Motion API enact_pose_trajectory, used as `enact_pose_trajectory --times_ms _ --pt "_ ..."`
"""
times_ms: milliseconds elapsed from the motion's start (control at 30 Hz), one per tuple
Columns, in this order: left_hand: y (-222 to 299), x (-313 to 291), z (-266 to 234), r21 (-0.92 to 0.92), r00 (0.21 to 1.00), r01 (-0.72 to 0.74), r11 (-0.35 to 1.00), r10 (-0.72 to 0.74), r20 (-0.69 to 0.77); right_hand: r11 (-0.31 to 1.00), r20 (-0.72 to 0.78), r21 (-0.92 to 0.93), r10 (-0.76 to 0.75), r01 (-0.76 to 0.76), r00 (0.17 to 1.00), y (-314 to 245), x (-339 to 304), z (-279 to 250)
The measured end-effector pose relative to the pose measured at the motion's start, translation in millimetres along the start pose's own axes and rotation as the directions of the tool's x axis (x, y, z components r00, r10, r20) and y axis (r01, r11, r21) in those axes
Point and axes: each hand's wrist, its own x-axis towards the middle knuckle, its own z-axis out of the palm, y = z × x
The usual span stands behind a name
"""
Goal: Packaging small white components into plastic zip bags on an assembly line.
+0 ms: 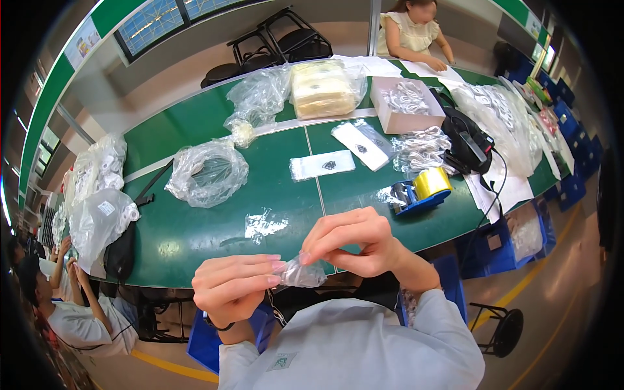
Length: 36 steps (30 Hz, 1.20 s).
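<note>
Just off the near edge of the green table, my two hands pinch a small clear plastic bag [304, 275]. My left hand [235, 285] is closed on its left end, with the fingers lying along it. From above, my right hand [354, 242] grips its upper edge between thumb and fingertips. Something pale seems to be inside the bag, but the crumpled plastic hides its kind. On the table beyond my hands lies a shiny piece of clear plastic [266, 225]. A flat stack of small white-and-clear packets [322, 165] lies farther off.
A blue tape dispenser [421, 195] with yellow tape stands right of my hands. Behind it are a box of white cables [408, 104] and a black bag [469, 140]. A coiled clear plastic bag [208, 174] lies left. Another person [416, 32] sits across the table [166, 244].
</note>
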Motion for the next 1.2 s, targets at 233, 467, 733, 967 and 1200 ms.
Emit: enact_pose_trajectory --times_ms 233,467,733,967,1200 --pt "7 2 -8 0.131 0.996 -0.054 0.990 0.044 0.074 0.999 0.013 -0.039 -0.005 0.006 1.000 -10 3 0" --pt "8 2 -8 0.137 1.000 0.004 0.991 -0.008 0.022 0.993 -0.071 -0.121 0.009 -0.018 0.997 -7 -1 13" --pt "13 -14 17 -0.180 0.908 0.282 0.942 -0.323 -0.269 0.979 -0.167 -0.204 -0.015 -0.020 0.986 -11 2 19" --pt "4 -20 30 -0.109 0.804 0.590 0.800 -0.595 -0.015 0.880 -0.147 -0.474 -0.123 0.039 0.981 -5 -8 28" --pt "-10 -21 57 -0.133 0.838 0.517 0.846 -0.531 -0.125 0.885 -0.311 -0.437 0.017 -0.159 0.950 -3 -15 24"
